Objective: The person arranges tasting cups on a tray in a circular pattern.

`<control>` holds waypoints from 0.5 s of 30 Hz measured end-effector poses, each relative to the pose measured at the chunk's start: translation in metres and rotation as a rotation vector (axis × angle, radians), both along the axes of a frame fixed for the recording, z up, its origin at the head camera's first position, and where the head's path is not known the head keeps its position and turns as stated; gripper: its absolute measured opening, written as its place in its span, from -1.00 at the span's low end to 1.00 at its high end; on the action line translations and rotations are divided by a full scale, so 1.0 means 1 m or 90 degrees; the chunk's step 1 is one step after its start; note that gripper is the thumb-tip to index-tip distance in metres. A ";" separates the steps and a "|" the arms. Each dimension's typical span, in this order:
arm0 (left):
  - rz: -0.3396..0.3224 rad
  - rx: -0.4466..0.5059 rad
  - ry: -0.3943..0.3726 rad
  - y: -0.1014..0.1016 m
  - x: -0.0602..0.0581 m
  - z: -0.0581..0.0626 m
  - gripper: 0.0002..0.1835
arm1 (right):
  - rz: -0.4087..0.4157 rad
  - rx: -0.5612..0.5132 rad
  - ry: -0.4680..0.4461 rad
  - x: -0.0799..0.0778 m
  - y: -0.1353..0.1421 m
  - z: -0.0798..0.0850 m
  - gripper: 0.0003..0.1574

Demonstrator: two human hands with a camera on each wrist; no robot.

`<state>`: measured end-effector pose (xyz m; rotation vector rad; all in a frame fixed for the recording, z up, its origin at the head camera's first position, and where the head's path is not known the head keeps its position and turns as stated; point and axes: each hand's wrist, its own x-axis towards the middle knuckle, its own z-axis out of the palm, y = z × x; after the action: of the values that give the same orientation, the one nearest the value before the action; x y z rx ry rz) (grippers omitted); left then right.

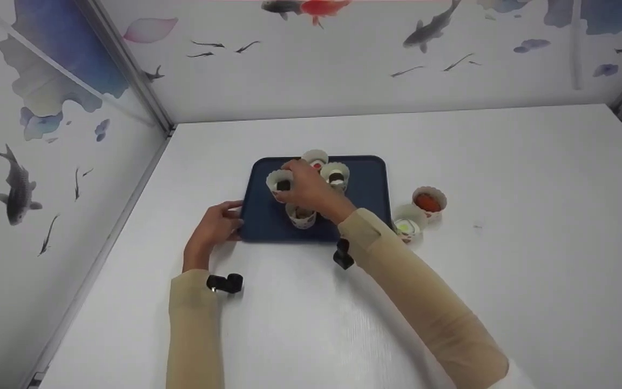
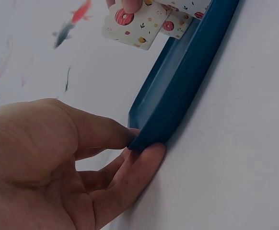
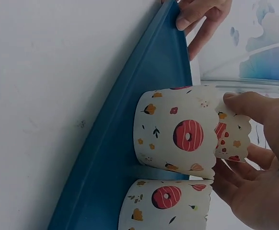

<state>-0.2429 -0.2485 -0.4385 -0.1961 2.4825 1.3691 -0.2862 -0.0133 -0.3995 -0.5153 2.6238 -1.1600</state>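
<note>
My left hand point(image 1: 216, 222) pinches the left edge of a dark blue tray point(image 1: 370, 202). In the left wrist view the thumb lies over the tray's rim, with fingers beneath. My right hand point(image 1: 311, 186) reaches across the tray and grips a paper baking cup point(image 2: 132, 26) printed with doughnuts and flowers. Something dark shows inside this cup, which overlaps the tray's left half in the head view. More printed cups stand on the tray: one point(image 1: 301, 217) nearer me, one point(image 1: 337, 174) holding something dark and white, and one point(image 1: 315, 156) at the back with a red centre.
Right of the tray, on the white table point(image 1: 532, 259), stand a cup with orange contents point(image 1: 428, 202) and a cup with a green-and-white filling point(image 1: 408, 228). Walls painted with fish point(image 1: 435, 27) bound the table at the back and left.
</note>
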 end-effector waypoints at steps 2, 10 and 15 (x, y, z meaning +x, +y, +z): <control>0.001 0.003 0.000 0.000 0.000 0.001 -0.40 | 0.005 0.021 0.012 0.000 -0.001 -0.001 -0.17; -0.001 0.003 0.002 0.001 0.001 0.000 -0.40 | 0.005 0.089 0.026 0.001 -0.004 -0.004 -0.15; 0.000 0.003 -0.003 0.000 0.001 0.000 -0.40 | 0.015 0.123 0.021 0.002 -0.006 -0.002 -0.14</control>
<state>-0.2423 -0.2484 -0.4386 -0.1977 2.4748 1.3731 -0.2838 -0.0196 -0.4017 -0.5283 2.7117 -0.8866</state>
